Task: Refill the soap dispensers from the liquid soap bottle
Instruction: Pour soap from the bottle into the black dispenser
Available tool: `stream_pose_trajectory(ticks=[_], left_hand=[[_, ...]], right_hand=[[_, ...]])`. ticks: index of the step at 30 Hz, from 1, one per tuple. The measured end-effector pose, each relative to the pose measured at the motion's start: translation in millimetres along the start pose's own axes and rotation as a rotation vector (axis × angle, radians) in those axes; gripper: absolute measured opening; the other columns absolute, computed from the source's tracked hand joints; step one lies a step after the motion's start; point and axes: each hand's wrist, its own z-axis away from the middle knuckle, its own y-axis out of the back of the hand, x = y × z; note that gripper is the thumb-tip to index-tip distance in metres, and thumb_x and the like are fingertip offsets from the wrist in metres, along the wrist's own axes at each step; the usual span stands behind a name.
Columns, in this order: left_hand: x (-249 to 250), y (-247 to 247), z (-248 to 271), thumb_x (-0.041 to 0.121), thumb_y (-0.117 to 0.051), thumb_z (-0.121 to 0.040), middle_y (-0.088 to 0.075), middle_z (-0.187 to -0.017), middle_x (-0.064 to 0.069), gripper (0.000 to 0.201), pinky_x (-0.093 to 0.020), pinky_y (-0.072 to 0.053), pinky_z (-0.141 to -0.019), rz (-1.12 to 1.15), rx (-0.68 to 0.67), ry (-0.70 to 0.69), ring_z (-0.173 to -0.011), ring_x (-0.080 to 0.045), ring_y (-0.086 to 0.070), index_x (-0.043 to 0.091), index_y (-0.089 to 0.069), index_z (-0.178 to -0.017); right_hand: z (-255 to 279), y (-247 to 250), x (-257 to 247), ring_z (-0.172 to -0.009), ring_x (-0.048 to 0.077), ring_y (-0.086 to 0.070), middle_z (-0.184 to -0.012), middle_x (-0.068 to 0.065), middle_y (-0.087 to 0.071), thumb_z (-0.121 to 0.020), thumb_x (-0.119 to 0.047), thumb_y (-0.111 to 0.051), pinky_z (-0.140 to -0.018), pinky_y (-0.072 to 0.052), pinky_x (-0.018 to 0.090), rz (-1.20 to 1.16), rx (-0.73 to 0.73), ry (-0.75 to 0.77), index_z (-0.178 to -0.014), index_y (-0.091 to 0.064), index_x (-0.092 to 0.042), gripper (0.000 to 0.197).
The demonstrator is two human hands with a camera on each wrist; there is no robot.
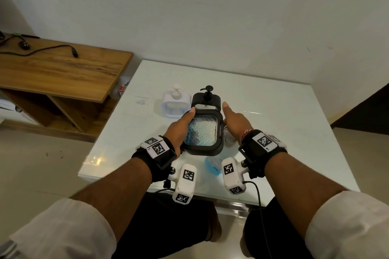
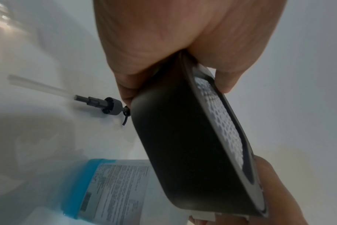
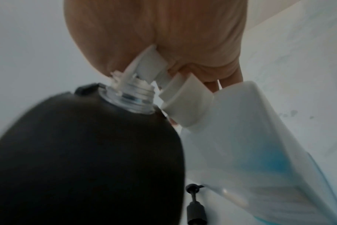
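My left hand (image 1: pixel 179 130) grips a black soap dispenser (image 1: pixel 203 132) tipped over above the white table, its patterned window facing up. Its pump is off and the clear threaded neck (image 3: pixel 129 97) is bare. My right hand (image 1: pixel 233 120) holds the liquid soap bottle (image 1: pixel 213 164) near its open white flip cap (image 3: pixel 183 99), index finger stretched forward. The cap sits right beside the neck. Blue liquid shows in the bottle (image 3: pixel 269 152), mostly hidden under the dispenser in the head view. The loose black pump (image 2: pixel 106 106) with its tube lies on the table.
A white dispenser (image 1: pixel 173 101) and a second black dispenser (image 1: pixel 207 99), both with pumps on, stand just behind my hands. The white table (image 1: pixel 273 132) has bare surface to the right. A wooden desk (image 1: pixel 59 71) with cables stands at the left.
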Motion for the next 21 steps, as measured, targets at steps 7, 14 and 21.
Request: stream_pose_trajectory(ticks=[7,14,21], left_hand=[[4.9,-3.5,7.1,0.05,-0.055,-0.101,-0.074,-0.123,-0.012,0.047,-0.035,-0.059,-0.083,0.025,-0.006,-0.01,-0.109,-0.027,-0.071,0.014,-0.067,-0.129],[4.6,-4.1,10.3,0.052,-0.055,-0.1,-0.075,-0.12,-0.01,0.049,-0.035,-0.058,-0.082,0.01,0.015,0.0,-0.11,-0.027,-0.071,0.015,-0.067,-0.13],[6.4,-3.5,8.8,0.049,-0.055,-0.101,-0.074,-0.122,-0.012,0.048,-0.034,-0.058,-0.081,0.022,0.001,0.001,-0.109,-0.028,-0.071,0.014,-0.067,-0.13]], right_hand=[[-2.6,-1.7,1.1,-0.104,0.027,-0.052,-0.129,0.017,-0.059,-0.096,-0.066,-0.022,-0.088,-0.031,0.032,0.003,0.007,-0.009,-0.12,-0.064,-0.003,0.08],[-0.9,2.2,1.4,-0.099,0.024,-0.048,-0.127,0.017,-0.058,-0.098,-0.062,-0.021,-0.089,-0.03,0.031,-0.069,-0.016,0.006,-0.116,-0.066,-0.003,0.076],[-5.3,-3.3,3.1,-0.11,0.03,-0.055,-0.127,0.017,-0.06,-0.096,-0.065,-0.025,-0.086,-0.032,0.031,0.066,0.034,-0.005,-0.119,-0.064,-0.003,0.077]])
